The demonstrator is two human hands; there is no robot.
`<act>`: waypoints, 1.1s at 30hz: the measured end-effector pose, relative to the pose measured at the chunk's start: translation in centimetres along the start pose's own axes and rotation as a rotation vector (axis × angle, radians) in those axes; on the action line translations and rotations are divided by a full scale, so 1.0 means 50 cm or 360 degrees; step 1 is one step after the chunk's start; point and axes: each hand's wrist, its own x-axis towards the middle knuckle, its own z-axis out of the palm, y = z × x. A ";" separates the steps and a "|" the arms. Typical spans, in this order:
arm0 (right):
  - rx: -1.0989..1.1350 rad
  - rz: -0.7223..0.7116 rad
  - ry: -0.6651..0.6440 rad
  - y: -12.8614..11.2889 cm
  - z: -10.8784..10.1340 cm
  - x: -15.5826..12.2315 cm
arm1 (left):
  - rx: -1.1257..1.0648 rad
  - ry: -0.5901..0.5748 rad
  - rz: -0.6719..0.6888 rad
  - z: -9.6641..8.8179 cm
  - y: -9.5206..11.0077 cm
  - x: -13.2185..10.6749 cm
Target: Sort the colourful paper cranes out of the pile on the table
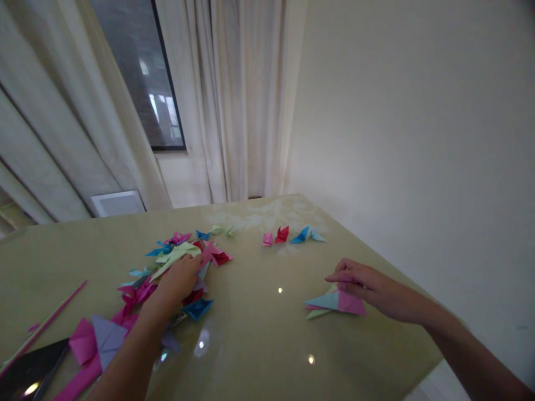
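Note:
My left hand (182, 277) reaches into a loose pile of folded paper pieces on the table. Its fingers curl downward against a pale green folded paper (178, 254); their tips are hidden, so what they pinch cannot be made out. Around it lie a blue folded piece (198, 308), a red and pink one (218, 255) and several magenta ones. On the right, my right hand (357, 280) is open above a small group of folded papers, its index finger stretched to the left. That group shows a pink piece (351, 303), a light blue one (324, 301) and a pale green one (318, 314).
Farther back, a pink (267, 239), a red (282, 234), a blue (300, 235) and a light blue folded piece (317, 236) stand in a row. A dark flat device (35, 365) and a thin pink stick (54, 316) lie front left. A wall (418, 139) borders the table (251, 340).

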 end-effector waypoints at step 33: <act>0.0284 -0.0853 0.0195 -0.265 0.192 0.329 | -0.1412 0.0422 0.0421 -0.147 0.077 -0.077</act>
